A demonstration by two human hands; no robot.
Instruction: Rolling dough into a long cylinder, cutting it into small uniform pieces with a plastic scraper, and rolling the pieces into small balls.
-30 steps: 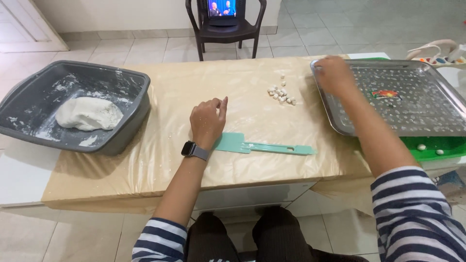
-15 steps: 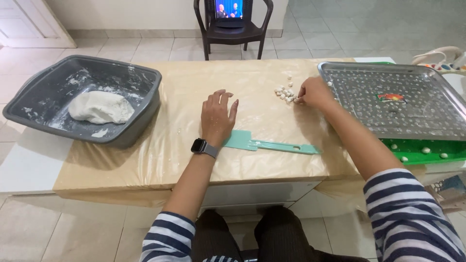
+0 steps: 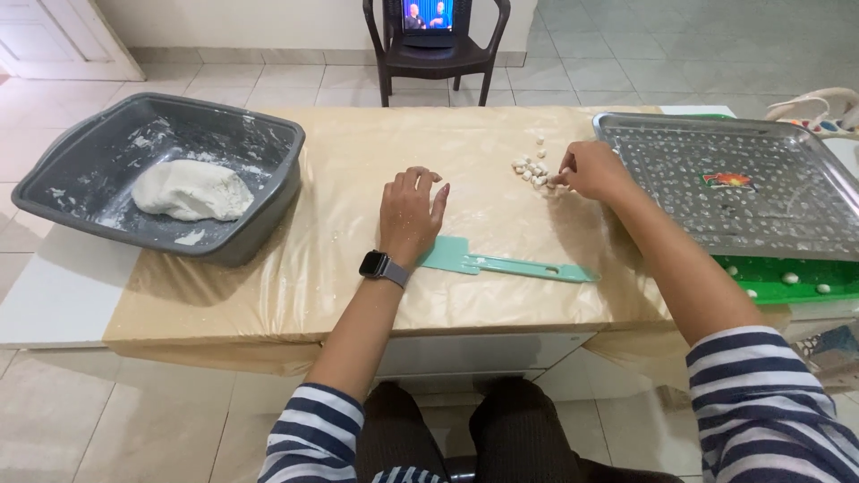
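1. Right hand [image 3: 592,170] rested at the edge of the dough pieces [image 3: 531,168], fingertips pinched on one piece.
2. The pieces lay clustered on the counter [image 3: 358,143], just left of the metal tray [image 3: 743,188].
3. Left hand [image 3: 410,215] lay flat, released, palm down, touching the green scraper [image 3: 506,264].
4. The dough lump [image 3: 191,190] sat in the grey tub [image 3: 268,192], well apart.

Pale tiled floor [image 3: 626,63], dark chair [image 3: 436,54]

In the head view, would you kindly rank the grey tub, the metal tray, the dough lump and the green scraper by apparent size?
1. Grey tub and metal tray: look alike, so unranked.
2. Dough lump and green scraper: the scraper is longer but slimmer; unsure.
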